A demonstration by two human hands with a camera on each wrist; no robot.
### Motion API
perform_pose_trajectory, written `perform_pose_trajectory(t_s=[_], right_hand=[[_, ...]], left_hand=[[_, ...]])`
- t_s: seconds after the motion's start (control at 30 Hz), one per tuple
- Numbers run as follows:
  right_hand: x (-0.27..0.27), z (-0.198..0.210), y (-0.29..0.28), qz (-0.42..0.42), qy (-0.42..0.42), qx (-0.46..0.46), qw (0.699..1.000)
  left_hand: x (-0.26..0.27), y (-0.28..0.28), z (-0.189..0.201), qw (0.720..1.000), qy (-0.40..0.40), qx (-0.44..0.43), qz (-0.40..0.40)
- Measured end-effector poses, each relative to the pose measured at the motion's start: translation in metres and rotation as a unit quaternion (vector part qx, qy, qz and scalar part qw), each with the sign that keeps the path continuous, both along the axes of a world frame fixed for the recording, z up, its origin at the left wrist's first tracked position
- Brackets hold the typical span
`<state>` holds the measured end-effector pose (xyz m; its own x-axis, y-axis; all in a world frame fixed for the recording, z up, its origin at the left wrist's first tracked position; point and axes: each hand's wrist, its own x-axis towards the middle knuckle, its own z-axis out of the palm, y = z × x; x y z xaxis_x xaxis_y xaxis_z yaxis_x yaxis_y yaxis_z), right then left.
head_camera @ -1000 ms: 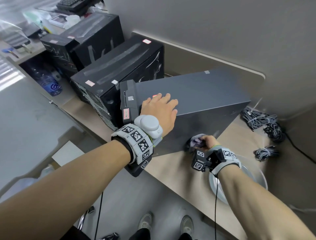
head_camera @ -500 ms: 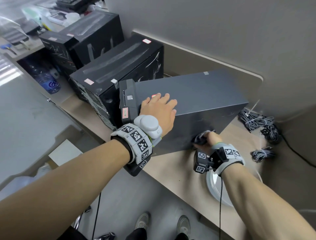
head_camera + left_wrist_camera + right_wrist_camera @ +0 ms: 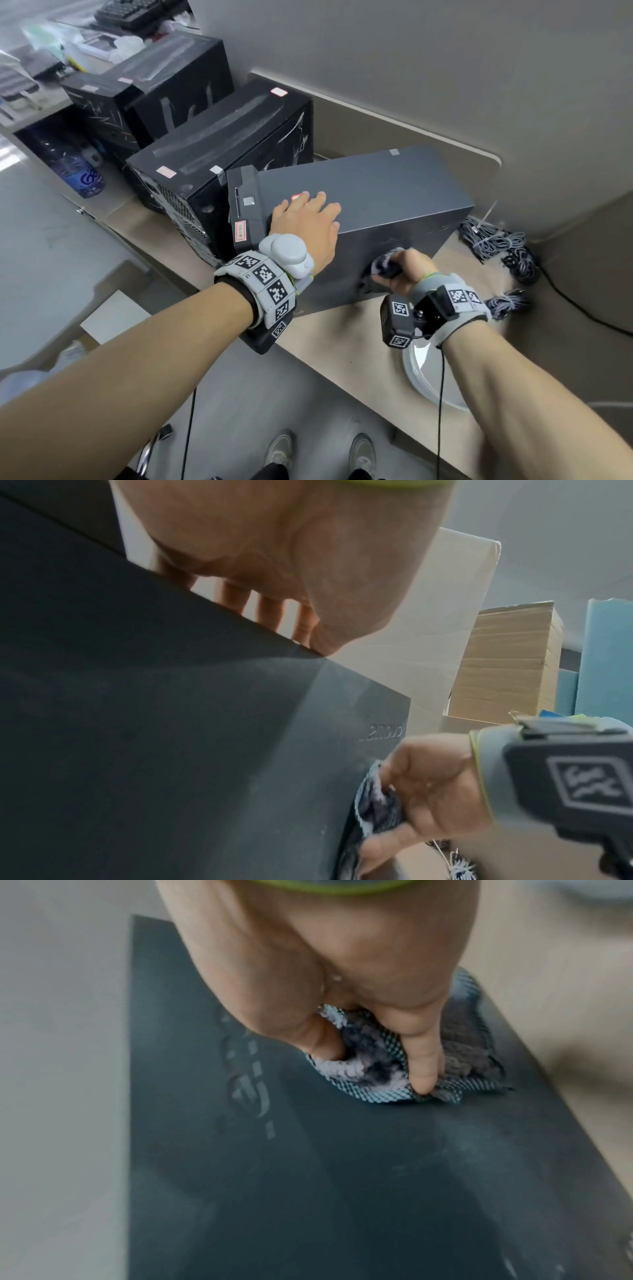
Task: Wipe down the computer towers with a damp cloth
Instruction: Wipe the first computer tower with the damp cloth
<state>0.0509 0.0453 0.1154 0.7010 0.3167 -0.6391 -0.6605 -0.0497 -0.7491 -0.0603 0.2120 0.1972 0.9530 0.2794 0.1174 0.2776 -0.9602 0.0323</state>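
Note:
A dark grey computer tower (image 3: 376,192) lies on the beige desk (image 3: 342,342). My left hand (image 3: 308,209) rests flat on its top near the front end, fingers straight. My right hand (image 3: 394,270) grips a bunched, checked grey cloth (image 3: 383,265) and presses it against the tower's near side panel. In the right wrist view, thumb and forefinger dig into the cloth (image 3: 369,1064) on the panel (image 3: 308,1177), which shows wet streaks. The left wrist view shows the cloth (image 3: 373,804) held against the panel (image 3: 171,750) below an embossed logo.
Two black towers (image 3: 222,154) (image 3: 164,78) stand to the left of the grey one. A white bowl (image 3: 424,377) sits at the desk edge under my right forearm. Bundled cables (image 3: 496,243) lie to the right by the wall. A water bottle (image 3: 78,171) stands far left.
My right hand has slid the cloth from the side panel's lower edge up onto its face. The left hand has stayed flat on the tower's top.

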Motion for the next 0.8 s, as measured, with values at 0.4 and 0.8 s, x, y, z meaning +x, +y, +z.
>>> perform_pose_trajectory(t_s=[0.4,0.8], right_hand=[[0.012,0.035,-0.021,-0.041,-0.012,-0.008,0.999],[0.022,0.051,-0.031,-0.051,0.023,0.039,0.998]], left_hand=[[0.000,-0.002,-0.001,1.000,-0.007,0.006,-0.003],[0.000,0.008,0.019,0.996,0.039,-0.077,-0.011]])
